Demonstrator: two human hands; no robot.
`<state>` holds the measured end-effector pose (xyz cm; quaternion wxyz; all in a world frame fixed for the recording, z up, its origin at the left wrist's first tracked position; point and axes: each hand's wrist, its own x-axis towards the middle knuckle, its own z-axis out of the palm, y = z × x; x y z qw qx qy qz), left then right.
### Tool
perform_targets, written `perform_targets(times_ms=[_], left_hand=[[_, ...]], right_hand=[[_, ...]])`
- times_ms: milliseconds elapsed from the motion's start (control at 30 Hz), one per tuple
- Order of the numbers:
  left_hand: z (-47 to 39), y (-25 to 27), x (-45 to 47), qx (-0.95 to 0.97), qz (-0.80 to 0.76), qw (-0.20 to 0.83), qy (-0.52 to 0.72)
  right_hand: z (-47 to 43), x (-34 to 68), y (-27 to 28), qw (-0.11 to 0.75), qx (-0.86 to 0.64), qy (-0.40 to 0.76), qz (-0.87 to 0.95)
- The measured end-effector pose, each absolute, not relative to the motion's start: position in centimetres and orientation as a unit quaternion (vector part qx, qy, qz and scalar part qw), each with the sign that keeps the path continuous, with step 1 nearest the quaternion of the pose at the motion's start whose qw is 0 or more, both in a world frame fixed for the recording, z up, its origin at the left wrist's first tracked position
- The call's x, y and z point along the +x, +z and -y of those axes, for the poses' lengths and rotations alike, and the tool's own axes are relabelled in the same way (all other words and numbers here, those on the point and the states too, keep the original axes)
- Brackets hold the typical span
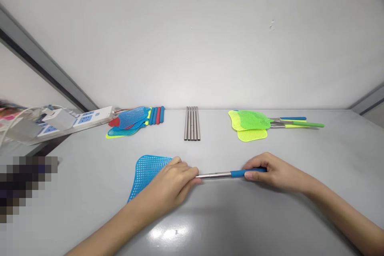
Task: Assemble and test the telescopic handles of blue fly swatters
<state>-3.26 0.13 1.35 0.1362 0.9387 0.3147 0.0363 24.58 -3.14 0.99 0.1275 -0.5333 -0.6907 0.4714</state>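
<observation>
A blue fly swatter (150, 170) with a metal rod (216, 175) and a blue grip lies across the front of the table, held in both hands. My left hand (178, 178) is closed round the rod close to the perforated head and covers the joint between them. At the other end, my right hand (265, 171) pinches the blue handle (238, 173), thumb in front and fingers behind. Bare metal shows between the two hands. The swatter runs nearly level from left to right.
Several metal tubes (192, 124) lie side by side near the wall. Left of them are loose handle grips (157, 115) and stacked swatter heads (132, 119). Assembled swatters (255, 122) lie at the right. A power strip (93, 116) with plugs and cables stands at far left.
</observation>
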Motion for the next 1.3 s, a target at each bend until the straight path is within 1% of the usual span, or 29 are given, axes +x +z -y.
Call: perform_targets(times_ms=[133,200,333,467,600,700,867,967,1167,1300], left_hand=[[0.1,1.0,-3.4,0.944,-0.307,0.111,0.056],[0.2,0.8,-3.4,0.947,-0.301,0.095,0.068],[0.3,0.6,-3.4,0.951,-0.292,0.073,0.074],[0.5,0.5,-3.2,0.955,-0.282,0.055,0.073],[0.5,0.5,-3.1,0.955,-0.281,0.054,0.073],[0.4,0.5,-3.0,0.953,-0.287,0.070,0.063],[0.3,0.7,-2.9,0.946,-0.298,0.116,0.047],[0.0,0.9,-3.2,0.942,-0.302,0.144,0.038],[-0.8,1.1,-3.7,0.933,-0.321,0.155,0.050],[-1.3,1.2,-3.8,0.936,-0.313,0.152,0.059]], right_hand=[[3.4,24.1,1.1,0.183,-0.513,0.515,0.661],[3.5,23.9,1.2,0.197,-0.499,0.545,0.645],[3.6,23.8,0.8,0.194,-0.475,0.635,0.577],[3.6,23.9,0.1,0.181,-0.457,0.741,0.457],[3.6,24.0,-0.1,0.170,-0.449,0.777,0.407],[3.7,23.9,0.2,0.163,-0.458,0.762,0.429],[3.7,23.8,1.1,0.146,-0.512,0.656,0.535],[3.5,23.8,1.4,0.129,-0.534,0.622,0.558],[3.0,24.1,1.4,0.144,-0.556,0.571,0.587],[2.8,24.2,1.2,0.163,-0.555,0.555,0.597]])
